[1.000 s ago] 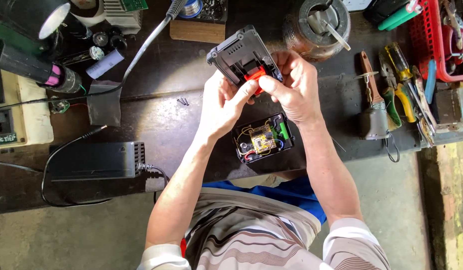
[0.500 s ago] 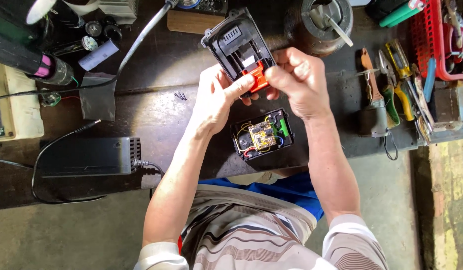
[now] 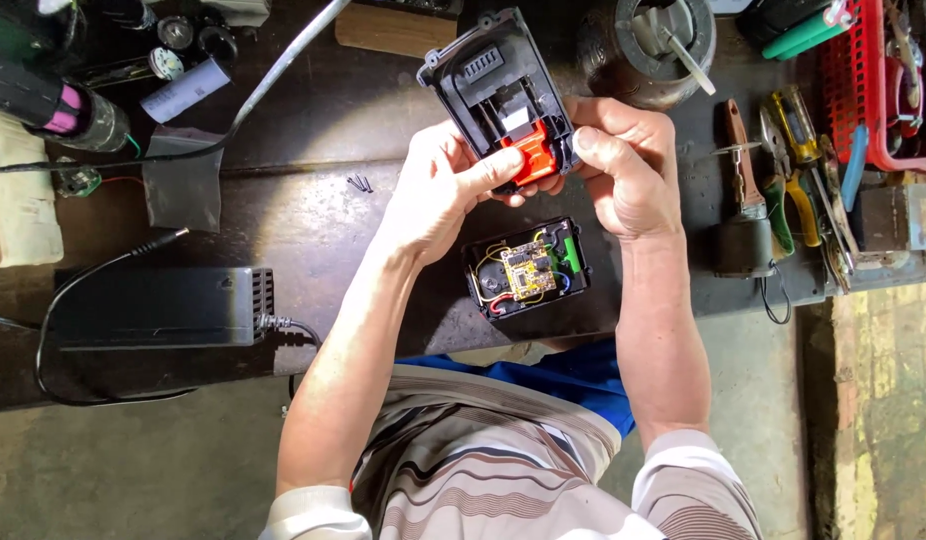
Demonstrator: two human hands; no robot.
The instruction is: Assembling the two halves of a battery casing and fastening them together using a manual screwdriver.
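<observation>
- Both hands, left (image 3: 438, 195) and right (image 3: 623, 175), grip our black cover (image 3: 498, 95), pinching its orange latch (image 3: 531, 158).
- Near us, the base (image 3: 528, 268) lies open, wiring exposed; probably unassembled.

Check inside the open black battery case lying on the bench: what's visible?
Inside the open battery case: a yellow circuit board, a green part, and red, yellow and blue wires. Anything beneath the board is covered.

cover (image 3: 495, 85): lifted farther from open pack (image 3: 528, 268) | hands: thumbs shifted onto red latch (image 3: 532, 156)
</observation>
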